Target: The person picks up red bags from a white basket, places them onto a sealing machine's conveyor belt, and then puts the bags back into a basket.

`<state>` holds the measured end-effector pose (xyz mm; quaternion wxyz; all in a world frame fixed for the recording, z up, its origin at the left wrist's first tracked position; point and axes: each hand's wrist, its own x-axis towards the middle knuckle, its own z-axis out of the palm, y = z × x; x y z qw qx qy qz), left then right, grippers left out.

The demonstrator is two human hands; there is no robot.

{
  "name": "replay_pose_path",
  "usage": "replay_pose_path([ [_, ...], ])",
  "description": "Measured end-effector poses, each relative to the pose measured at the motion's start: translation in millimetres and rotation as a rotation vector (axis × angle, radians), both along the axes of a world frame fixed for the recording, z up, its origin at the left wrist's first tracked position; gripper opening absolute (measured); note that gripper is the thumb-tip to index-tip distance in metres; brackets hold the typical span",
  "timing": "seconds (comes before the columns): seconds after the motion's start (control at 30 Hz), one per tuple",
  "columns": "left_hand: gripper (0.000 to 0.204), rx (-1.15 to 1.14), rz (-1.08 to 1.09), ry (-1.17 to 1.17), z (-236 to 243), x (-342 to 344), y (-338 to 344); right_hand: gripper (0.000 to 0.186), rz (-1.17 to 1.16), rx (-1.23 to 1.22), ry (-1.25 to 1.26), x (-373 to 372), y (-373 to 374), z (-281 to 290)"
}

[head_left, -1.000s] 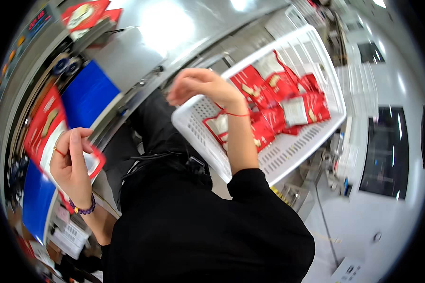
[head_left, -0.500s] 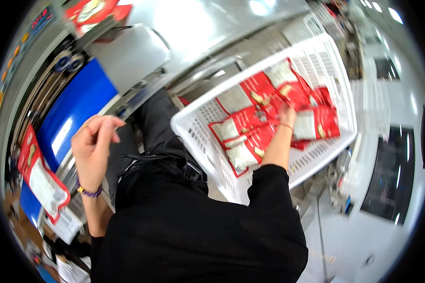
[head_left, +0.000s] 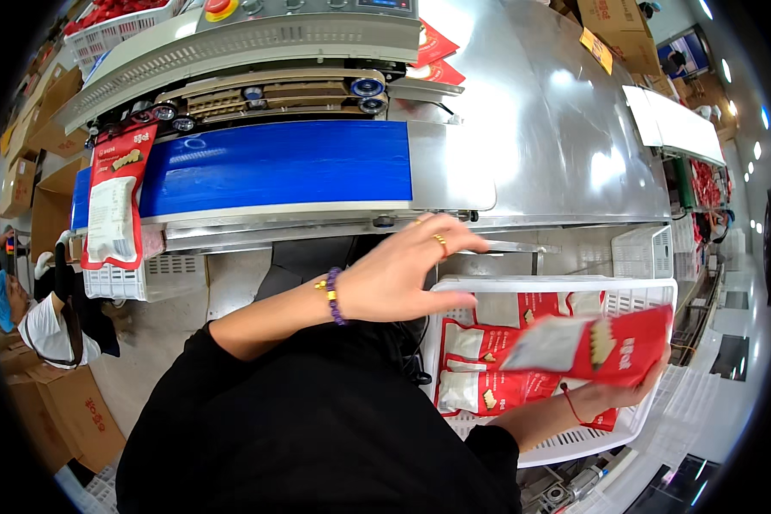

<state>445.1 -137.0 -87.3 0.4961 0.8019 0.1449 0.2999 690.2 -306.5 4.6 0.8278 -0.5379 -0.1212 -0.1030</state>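
My left hand (head_left: 407, 274), with rings and a purple bead bracelet, reaches open over the near edge of the steel table, fingers apart and empty. My right hand (head_left: 632, 385) grips a red-and-white pouch (head_left: 617, 343) by its right end, raised above a white plastic basket (head_left: 552, 283) at lower right. Several similar pouches (head_left: 458, 390) lie in that basket. Another pouch (head_left: 111, 218) is upright at the left end of a blue conveyor (head_left: 274, 158), its top at the rollers of a metal machine (head_left: 308, 38).
The steel table (head_left: 548, 146) carries red packs (head_left: 433, 43) beside the machine. Behind me on the left are cardboard boxes (head_left: 73, 403) and a co-worker (head_left: 47, 330) in a blue cap. More crates (head_left: 638, 253) stand at the right under the table edge.
The view has swung to face the table more squarely. My right hand has come up from among the basket's pouches holding one; my left hand now stretches rightward with fingers more extended.
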Motion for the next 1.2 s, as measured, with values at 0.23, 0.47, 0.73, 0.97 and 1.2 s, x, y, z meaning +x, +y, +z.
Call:
replay_pose_path([
  [0.23,0.063,-0.590,-0.147,-0.138,8,-32,7,0.028,1.104,0.063,-0.055,-61,55,-35],
  [0.47,0.039,-0.445,0.273,-0.363,-2,-57,13,0.064,1.175,-0.467,-0.145,-81,85,-94],
  [0.73,0.034,-0.907,0.310,-0.336,-33,-38,63,0.014,0.877,-0.594,0.061,-82,132,-102],
  [0.97,0.036,-0.303,0.828,-0.126,-73,13,98,0.029,1.039,-0.371,0.194,-18,175,-143],
  [1.2,0.031,-0.557,0.764,-0.058,-107,25,138,0.024,0.906,-0.626,-0.001,-1,204,-146],
])
